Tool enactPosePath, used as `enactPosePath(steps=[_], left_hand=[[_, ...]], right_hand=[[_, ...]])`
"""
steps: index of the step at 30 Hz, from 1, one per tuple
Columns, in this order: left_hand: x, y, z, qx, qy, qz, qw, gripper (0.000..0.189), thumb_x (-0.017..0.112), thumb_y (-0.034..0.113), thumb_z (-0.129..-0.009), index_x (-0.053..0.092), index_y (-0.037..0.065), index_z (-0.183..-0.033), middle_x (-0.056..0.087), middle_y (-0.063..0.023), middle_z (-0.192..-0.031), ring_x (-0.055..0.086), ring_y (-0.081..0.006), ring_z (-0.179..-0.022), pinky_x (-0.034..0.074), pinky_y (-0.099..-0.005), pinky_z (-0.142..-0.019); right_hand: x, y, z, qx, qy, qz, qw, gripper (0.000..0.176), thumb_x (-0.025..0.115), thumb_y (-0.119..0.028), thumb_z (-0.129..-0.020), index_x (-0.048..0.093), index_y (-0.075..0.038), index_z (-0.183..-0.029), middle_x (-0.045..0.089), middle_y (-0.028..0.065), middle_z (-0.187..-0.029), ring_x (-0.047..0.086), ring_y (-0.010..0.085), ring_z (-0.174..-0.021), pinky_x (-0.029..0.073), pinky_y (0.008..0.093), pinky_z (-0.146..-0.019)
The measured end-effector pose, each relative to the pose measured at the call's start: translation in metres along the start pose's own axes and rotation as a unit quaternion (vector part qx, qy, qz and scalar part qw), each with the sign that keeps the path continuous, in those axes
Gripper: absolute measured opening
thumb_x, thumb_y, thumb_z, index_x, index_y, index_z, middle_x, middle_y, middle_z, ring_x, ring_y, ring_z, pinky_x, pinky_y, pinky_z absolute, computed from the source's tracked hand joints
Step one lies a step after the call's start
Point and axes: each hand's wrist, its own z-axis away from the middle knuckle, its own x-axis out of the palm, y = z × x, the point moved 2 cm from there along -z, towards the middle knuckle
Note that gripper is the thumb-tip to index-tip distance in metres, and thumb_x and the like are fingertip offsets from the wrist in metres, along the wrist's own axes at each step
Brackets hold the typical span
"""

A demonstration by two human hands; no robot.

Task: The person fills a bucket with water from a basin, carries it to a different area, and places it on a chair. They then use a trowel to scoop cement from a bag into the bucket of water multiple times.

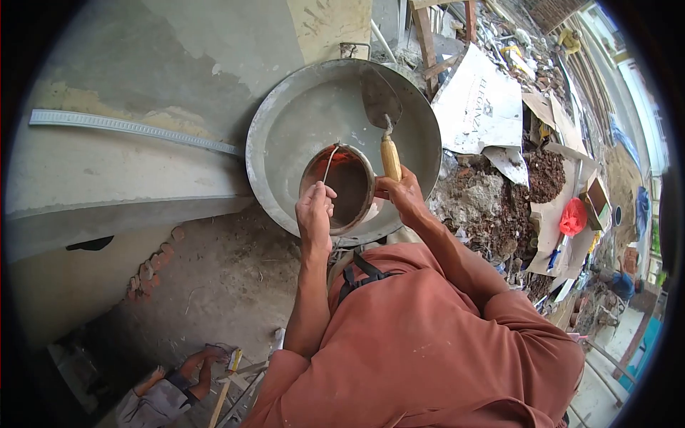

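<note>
Centre frame, the small bucket [347,187] sits between my hands, left hand [315,208] pinching its wire handle [330,160], right hand [403,194] gripping the trowel [382,107] (blade in the metal pan [300,121]).

Soft, even daylight, brightest and washed out at upper right; strong fisheye bending; black vignette at the corners.

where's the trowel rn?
Head view, upper centre: the trowel has its blade inside the pan, and the right hand grips its wooden handle just right of the bucket, whose wire handle the left hand holds.
</note>
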Motion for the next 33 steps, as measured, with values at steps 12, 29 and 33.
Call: enactPosePath(steps=[12,29,33], left_hand=[[0.009,-0.023,0.009,-0.017,-0.021,0.043,0.999,0.031,0.046,0.022,-0.099,0.056,0.004,-0.077,0.036,0.0052,-0.063,0.035,-0.0059,-0.059,0.032,-0.0213,-0.057],[0.013,-0.024,0.000,-0.020,-0.067,0.028,0.997,0.028,0.046,0.021,-0.099,0.058,0.001,-0.084,0.041,0.0035,-0.063,0.040,-0.0077,-0.062,0.036,-0.0231,-0.061],[0.015,-0.016,-0.003,-0.034,-0.060,0.076,0.995,0.027,0.048,0.024,-0.098,0.057,0.001,-0.085,0.042,0.0028,-0.066,0.039,-0.0068,-0.062,0.035,-0.0234,-0.060]], right_hand=[[-0.004,-0.006,-0.002,-0.021,0.049,0.031,0.998,0.036,0.058,-0.004,-0.074,0.050,0.009,-0.106,0.059,0.0120,-0.088,0.064,0.0193,-0.077,0.055,0.0313,-0.072],[-0.022,-0.002,-0.005,-0.022,0.051,0.010,0.998,0.041,0.058,-0.005,-0.076,0.048,0.007,-0.114,0.059,0.0124,-0.090,0.063,0.0187,-0.078,0.054,0.0303,-0.071],[-0.044,0.006,-0.013,-0.052,0.042,0.023,0.998,0.042,0.061,-0.006,-0.076,0.048,0.006,-0.114,0.059,0.0111,-0.089,0.063,0.0176,-0.080,0.054,0.0305,-0.074]])
